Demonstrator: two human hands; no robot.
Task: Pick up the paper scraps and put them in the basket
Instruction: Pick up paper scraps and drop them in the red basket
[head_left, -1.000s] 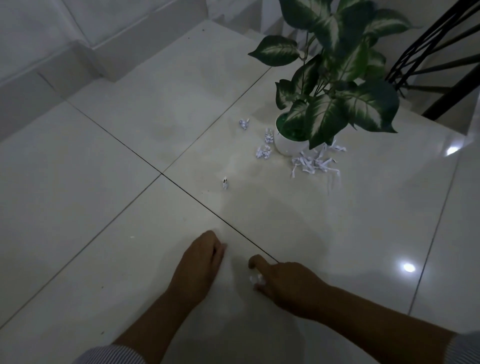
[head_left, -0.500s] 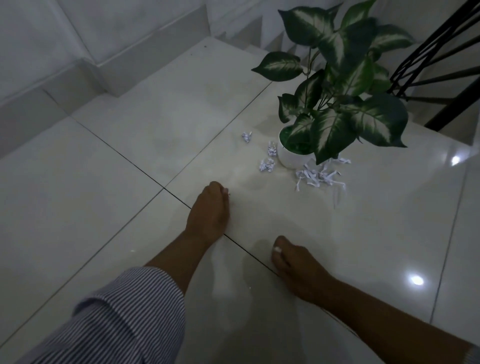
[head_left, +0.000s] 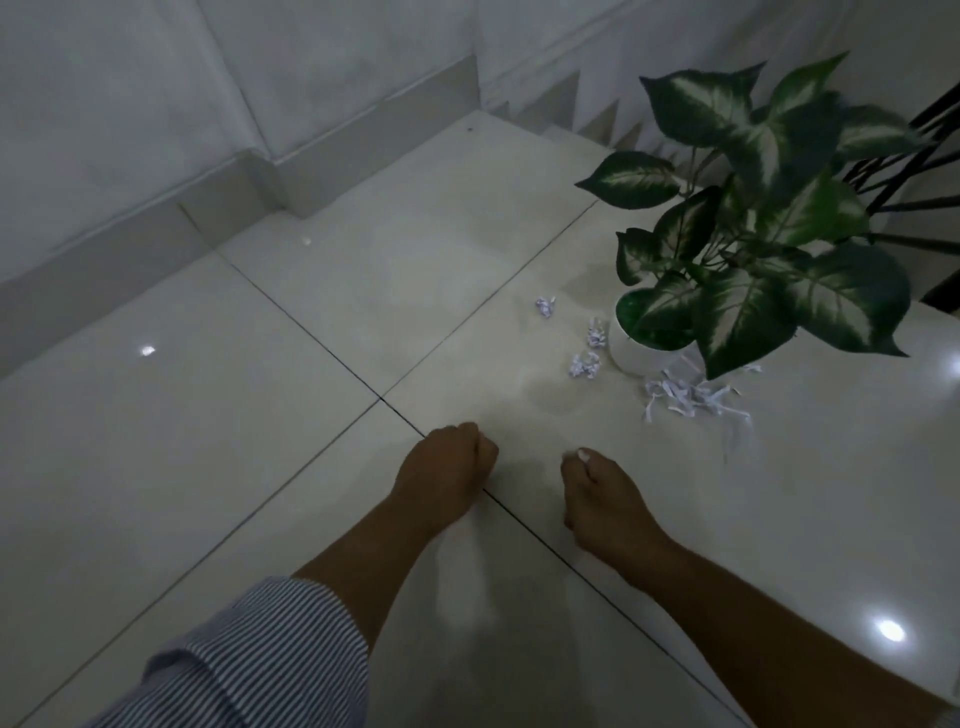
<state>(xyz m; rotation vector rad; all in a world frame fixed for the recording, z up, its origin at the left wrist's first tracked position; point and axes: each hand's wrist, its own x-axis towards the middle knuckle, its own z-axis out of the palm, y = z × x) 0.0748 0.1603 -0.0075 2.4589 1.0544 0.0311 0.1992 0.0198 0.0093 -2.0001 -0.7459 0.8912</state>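
Note:
My right hand (head_left: 602, 499) rests low over the floor tiles and pinches a small white paper scrap (head_left: 582, 455) at its fingertips. My left hand (head_left: 447, 467) is beside it, curled into a fist; the scrap inside it is hidden. Farther ahead, three crumpled paper scraps (head_left: 584, 364) lie left of a white plant pot (head_left: 631, 358). A pile of shredded paper strips (head_left: 685, 397) lies in front of the pot. No basket is in view.
A leafy green-and-white plant (head_left: 753, 234) spreads over the pot at the right. A black railing (head_left: 914, 171) stands behind it. White walls with a skirting step (head_left: 218, 208) run along the left and back. Stair edges show at the top centre.
My left hand reached forward to a small scrap on the floor and closed into a fist; that scrap no longer lies there. My right hand moved forward with its scrap.

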